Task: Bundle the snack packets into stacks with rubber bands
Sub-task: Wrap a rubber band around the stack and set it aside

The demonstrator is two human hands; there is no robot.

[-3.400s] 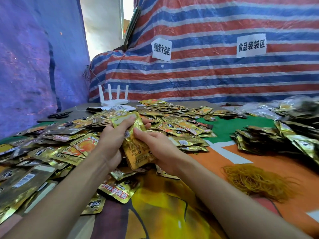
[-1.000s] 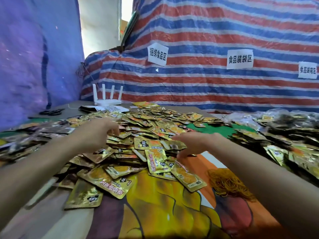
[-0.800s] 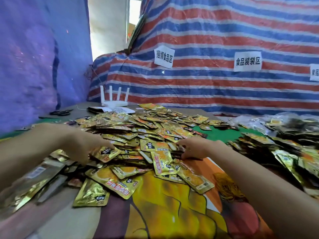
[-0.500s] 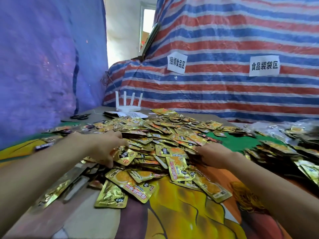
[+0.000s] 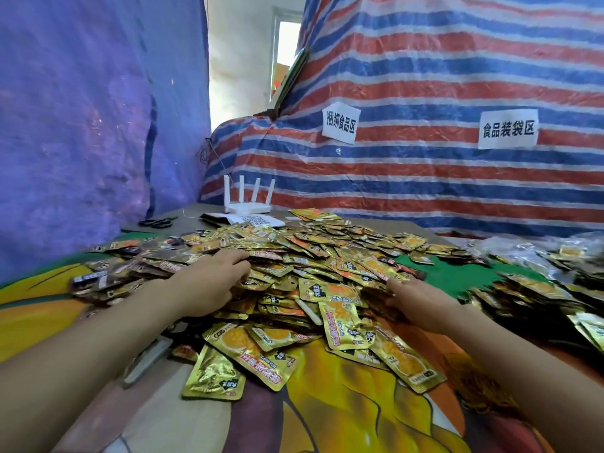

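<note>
A big heap of loose gold snack packets (image 5: 313,256) covers the middle of the table. My left hand (image 5: 212,282) rests palm down on the heap's left side, with its fingers stretched in among the packets. My right hand (image 5: 415,299) presses against the heap's right edge, and its fingertips are tucked under packets there. Neither hand holds a packet. A mound of yellow rubber bands (image 5: 474,380) lies at the near right, partly behind my right forearm. More packets lie piled at the far right (image 5: 539,289).
A white router (image 5: 246,204) stands at the table's back, with a printed sheet (image 5: 251,220) in front of it and black scissors (image 5: 157,222) to the left. A striped tarp (image 5: 425,178) rises behind; a blue tarp (image 5: 81,125) closes the left.
The small stack held in both hands 3.4 s ago is gone from them. Both hands have since reached into the heap, and the left has slid further in over the packets.
</note>
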